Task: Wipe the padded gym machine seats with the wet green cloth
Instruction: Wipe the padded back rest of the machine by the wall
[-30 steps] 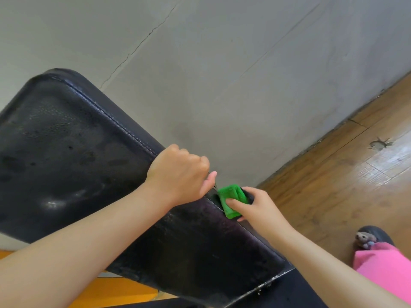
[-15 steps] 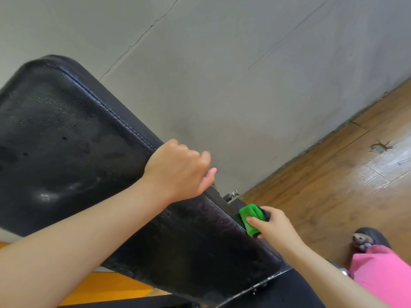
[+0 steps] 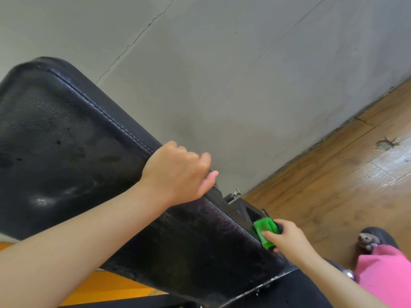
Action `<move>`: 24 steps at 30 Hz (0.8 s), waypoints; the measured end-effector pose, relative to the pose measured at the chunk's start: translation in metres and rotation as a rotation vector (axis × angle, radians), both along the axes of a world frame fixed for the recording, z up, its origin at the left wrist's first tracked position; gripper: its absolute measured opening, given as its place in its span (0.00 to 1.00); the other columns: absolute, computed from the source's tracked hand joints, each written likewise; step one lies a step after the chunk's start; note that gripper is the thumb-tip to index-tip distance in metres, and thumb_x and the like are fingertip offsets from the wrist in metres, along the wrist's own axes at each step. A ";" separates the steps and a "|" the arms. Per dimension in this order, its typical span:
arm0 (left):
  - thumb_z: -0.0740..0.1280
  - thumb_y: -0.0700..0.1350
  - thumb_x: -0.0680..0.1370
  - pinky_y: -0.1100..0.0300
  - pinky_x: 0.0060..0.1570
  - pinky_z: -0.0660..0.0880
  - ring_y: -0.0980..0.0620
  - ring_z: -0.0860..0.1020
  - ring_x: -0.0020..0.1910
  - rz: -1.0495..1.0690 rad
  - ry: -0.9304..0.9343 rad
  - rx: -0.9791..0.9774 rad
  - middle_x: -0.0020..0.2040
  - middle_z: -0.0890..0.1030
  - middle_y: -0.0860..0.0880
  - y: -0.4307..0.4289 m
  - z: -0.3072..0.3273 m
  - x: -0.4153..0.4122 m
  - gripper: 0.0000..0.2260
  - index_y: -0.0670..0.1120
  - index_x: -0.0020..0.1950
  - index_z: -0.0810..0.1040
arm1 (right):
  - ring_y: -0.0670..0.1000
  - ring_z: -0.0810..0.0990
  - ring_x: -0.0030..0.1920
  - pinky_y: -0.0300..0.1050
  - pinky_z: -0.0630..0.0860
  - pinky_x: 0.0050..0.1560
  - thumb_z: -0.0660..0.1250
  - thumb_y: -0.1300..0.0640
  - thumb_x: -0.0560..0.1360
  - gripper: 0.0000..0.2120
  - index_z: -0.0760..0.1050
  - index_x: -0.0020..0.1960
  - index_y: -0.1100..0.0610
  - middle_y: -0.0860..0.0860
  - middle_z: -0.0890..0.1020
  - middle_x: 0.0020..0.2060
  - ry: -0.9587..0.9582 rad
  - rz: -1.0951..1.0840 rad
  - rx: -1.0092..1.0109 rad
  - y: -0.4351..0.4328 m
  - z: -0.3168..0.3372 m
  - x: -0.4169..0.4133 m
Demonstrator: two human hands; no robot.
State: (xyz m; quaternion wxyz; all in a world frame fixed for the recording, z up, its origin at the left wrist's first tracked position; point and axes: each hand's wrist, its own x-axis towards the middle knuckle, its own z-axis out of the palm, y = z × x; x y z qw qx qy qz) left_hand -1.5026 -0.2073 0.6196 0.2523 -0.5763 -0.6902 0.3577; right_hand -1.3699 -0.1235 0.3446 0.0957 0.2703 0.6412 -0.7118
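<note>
Grey plaster wall [image 3: 244,85] with a thin crack meets a wooden floor [image 3: 333,196], and a black padded seat [image 3: 66,141] slants across them, its vinyl shining wet in patches. Taking that pad as the landmark: the left hand [image 3: 175,172] sits on its far stitched edge about midway along, fingers curled over the rim and thumb lying along the near side. This is a firm grip, likely meant to brace the pad so it does not rock under the wiping.

The right hand [image 3: 287,238] is at the pad's lower end on the same far edge. It pinches the folded green cloth [image 3: 265,230] between thumb and fingers and presses it against the side seam, just beside the metal bracket [image 3: 244,210] that carries the pad. Folding the cloth small probably lets it fit into the narrow strip between padding and frame.

An adjusting pin [image 3: 235,194] sticks out behind the pad near the bracket. Below the pad's near edge an orange surface [image 3: 100,290] shows. Beyond its lower corner are a pink trouser leg [image 3: 382,270] and a dark shoe [image 3: 378,236] on the floor.

Judging by the wet sheen, the top face looks largely done and the edge is the step in hand.
</note>
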 end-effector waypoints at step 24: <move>0.55 0.53 0.77 0.59 0.31 0.51 0.48 0.56 0.22 0.037 0.003 -0.036 0.19 0.65 0.47 0.002 0.001 0.002 0.17 0.46 0.32 0.59 | 0.49 0.83 0.48 0.45 0.82 0.46 0.70 0.56 0.76 0.15 0.77 0.62 0.57 0.51 0.83 0.52 0.204 0.046 -0.177 0.009 0.055 -0.035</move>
